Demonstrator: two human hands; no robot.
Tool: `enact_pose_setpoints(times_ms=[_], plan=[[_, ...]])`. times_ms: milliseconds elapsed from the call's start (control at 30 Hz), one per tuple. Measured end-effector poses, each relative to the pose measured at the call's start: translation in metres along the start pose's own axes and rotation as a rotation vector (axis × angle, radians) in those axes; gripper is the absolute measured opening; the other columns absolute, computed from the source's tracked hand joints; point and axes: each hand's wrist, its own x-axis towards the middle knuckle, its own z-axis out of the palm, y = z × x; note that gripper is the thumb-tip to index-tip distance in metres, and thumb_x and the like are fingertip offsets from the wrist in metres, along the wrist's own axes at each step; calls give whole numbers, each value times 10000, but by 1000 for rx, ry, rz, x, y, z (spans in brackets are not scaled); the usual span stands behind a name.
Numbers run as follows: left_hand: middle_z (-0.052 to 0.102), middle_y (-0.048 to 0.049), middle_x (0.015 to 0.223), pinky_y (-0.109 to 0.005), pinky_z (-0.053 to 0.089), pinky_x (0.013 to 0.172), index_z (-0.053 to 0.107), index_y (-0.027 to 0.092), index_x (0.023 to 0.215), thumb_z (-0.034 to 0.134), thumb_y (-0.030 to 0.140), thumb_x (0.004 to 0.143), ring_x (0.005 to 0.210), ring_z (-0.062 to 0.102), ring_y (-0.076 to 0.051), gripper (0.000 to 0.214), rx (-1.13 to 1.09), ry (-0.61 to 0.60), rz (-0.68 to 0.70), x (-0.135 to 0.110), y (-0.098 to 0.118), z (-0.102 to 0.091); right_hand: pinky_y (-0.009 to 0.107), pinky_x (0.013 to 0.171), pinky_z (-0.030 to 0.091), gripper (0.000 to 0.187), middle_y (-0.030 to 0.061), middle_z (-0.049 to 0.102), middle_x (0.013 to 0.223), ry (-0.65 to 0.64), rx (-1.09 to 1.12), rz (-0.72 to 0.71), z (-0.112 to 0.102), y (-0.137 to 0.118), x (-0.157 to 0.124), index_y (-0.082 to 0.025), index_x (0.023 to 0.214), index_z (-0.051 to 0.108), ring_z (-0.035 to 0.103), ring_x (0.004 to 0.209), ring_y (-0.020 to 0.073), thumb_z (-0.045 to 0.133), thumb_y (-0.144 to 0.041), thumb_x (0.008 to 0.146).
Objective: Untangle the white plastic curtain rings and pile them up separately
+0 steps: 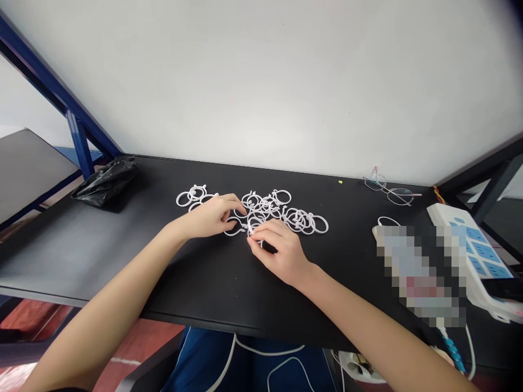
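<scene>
A loose heap of white plastic rings with small knobs [300, 219], resembling shower curtain rings, lies on the black table. My left hand [214, 215] is over the left side of the heap, its fingers curved and its thumb apart from the forefinger. By those fingertips lies one ring [233, 233]; whether they touch it I cannot tell. At the heap's front edge, my right hand [281, 250] pinches a white ring [250, 225] between thumb and fingers. Several more rings [183, 199] lie to the left, partly hidden behind my left hand.
A crumpled black plastic bag [107, 182] sits at the table's back left. Wire-framed glasses [386, 189] rest at the back right. In front of them are a blurred-out device [417, 272] with a cable and a white power strip [476, 256]. A wall stands behind the black table [196, 288].
</scene>
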Motion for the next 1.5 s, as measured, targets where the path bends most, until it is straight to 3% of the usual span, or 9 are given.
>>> enact_pose_setpoints(times_ms=[267, 533, 800, 1167, 1500], plan=[[626, -42, 957, -235, 456, 640, 653, 177, 988, 474, 108, 814, 722, 597, -124, 259, -48, 85, 62, 8, 5, 23, 312, 694, 515, 122, 30, 671, 760, 38, 20, -58, 1, 1, 0, -190, 769, 616, 618, 719, 151, 591, -110, 859], [626, -53, 1008, -242, 469, 656, 642, 176, 995, 524, 79, 796, 786, 592, -136, 250, -74, 194, 150, 11, 12, 36, 333, 721, 539, 116, 29, 689, 806, 76, 11, -53, 3, 3, 0, -206, 811, 626, 618, 738, 156, 588, -108, 859], [583, -75, 1134, -193, 467, 531, 503, 202, 1262, 585, 147, 785, 841, 573, -143, 487, -167, 301, 177, 8, 22, 33, 363, 809, 566, 261, 70, 684, 982, 55, -17, -40, 3, 4, -2, -213, 1068, 634, 650, 918, 185, 506, -66, 894], [629, -53, 966, -201, 493, 623, 619, 160, 976, 627, 145, 786, 867, 596, -154, 191, -516, 147, 150, 8, 24, 33, 394, 826, 556, 362, 70, 697, 1050, 17, -23, -140, 2, 7, -2, -218, 1179, 594, 631, 924, 193, 483, -26, 892], [626, -34, 837, -202, 483, 588, 620, 133, 897, 686, 206, 780, 736, 578, -117, 153, -697, 110, 70, 9, 21, 30, 395, 815, 564, 412, 66, 680, 1057, 52, -4, -110, 2, 5, -2, -250, 1196, 588, 641, 945, 199, 451, -21, 882]])
